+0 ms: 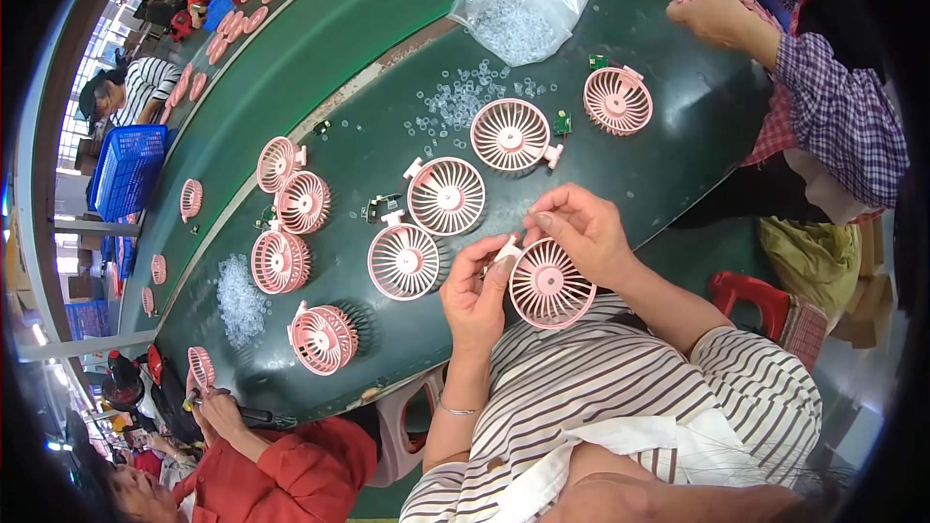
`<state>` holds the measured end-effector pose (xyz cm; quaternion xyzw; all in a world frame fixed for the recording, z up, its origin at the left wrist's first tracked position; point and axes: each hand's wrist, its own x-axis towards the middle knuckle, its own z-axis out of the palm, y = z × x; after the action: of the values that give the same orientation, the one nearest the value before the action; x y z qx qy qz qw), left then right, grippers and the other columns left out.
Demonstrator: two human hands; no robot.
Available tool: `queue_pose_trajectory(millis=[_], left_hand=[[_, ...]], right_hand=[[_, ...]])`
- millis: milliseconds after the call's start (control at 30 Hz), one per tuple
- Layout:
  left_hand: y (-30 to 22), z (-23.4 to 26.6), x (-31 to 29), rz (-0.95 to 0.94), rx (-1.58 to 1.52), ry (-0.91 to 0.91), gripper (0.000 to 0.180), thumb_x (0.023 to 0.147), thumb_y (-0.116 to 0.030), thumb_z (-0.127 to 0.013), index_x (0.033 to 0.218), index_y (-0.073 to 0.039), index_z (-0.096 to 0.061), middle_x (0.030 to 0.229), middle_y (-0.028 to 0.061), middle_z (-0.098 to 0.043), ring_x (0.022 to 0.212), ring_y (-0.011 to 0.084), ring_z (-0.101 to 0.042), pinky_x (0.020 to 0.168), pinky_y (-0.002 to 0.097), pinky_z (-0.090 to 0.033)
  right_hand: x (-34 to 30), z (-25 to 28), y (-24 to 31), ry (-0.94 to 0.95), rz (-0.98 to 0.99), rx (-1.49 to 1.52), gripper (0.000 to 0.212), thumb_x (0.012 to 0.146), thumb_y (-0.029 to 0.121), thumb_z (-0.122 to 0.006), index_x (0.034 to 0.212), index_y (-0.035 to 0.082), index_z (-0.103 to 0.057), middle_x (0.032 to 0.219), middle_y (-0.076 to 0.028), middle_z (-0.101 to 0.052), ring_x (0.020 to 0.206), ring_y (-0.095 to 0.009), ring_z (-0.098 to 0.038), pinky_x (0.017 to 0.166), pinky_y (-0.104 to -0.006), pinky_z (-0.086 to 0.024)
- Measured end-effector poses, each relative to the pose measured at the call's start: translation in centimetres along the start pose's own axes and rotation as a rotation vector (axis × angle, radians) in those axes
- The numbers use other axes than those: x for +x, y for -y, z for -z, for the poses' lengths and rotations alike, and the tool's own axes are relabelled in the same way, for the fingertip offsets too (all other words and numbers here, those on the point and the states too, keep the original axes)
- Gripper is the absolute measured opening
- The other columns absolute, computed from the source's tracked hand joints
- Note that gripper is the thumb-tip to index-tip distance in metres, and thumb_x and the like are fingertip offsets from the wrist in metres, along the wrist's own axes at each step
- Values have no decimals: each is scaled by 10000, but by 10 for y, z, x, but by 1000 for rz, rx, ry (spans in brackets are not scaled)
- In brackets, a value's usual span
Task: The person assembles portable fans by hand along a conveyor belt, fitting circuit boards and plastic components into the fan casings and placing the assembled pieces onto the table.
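My left hand (475,295) grips a round pink fan housing (552,283) by its short neck, with the slotted face turned up. Over the housing's top edge, my right hand (586,237) is closed, thumb and fingertips pinched together close to the neck. Whatever those fingertips hold is too small or too hidden to name. On the green table just beyond my hands lie more pink fan housings (447,197), some with small green circuit boards (563,123) beside them. Small see-through rings (455,102) are scattered farther back.
A plastic bag of see-through pieces (513,24) stands at the table's far side. Another ring pile (242,300) lies at left. Co-workers' hands hold pink housings at the right (722,15) and lower left (221,414). A green conveyor belt (320,34) runs behind, past a blue basket (129,169).
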<state>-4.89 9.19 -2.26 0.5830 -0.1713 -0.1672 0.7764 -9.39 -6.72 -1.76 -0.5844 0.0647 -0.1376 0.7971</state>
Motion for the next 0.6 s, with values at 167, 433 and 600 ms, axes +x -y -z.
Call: queue_pose_trajectory(millis=[167,433,600], left_hand=[[-3,-1,0,51,-15,-37,237,887,-14,-576,1115,49,-564,1024,94,-637,917,119,-591,833,249,-464],[11,-9,-13,30,144,-120,400,802,34,-645,1191,37,-553,1188,120,-551,1017,160,-561,843,278,-471],[-3,-4,-7,-240,639,-58,380,769,37,-676,1136,22,-577,1030,114,-592,891,171,-609,791,255,-483]], right_hand=[[-2,-6,-3,-46,29,-19,125,914,6,-516,1021,-59,-527,911,-112,-623,792,-130,-636,711,-251,-540],[1,-1,-4,-75,-7,-76,118,883,22,-578,975,-51,-587,890,-79,-640,791,-109,-629,711,-236,-520],[10,6,16,-76,-172,-140,128,845,35,-627,945,-44,-638,882,-63,-661,810,-100,-604,758,-241,-487]])
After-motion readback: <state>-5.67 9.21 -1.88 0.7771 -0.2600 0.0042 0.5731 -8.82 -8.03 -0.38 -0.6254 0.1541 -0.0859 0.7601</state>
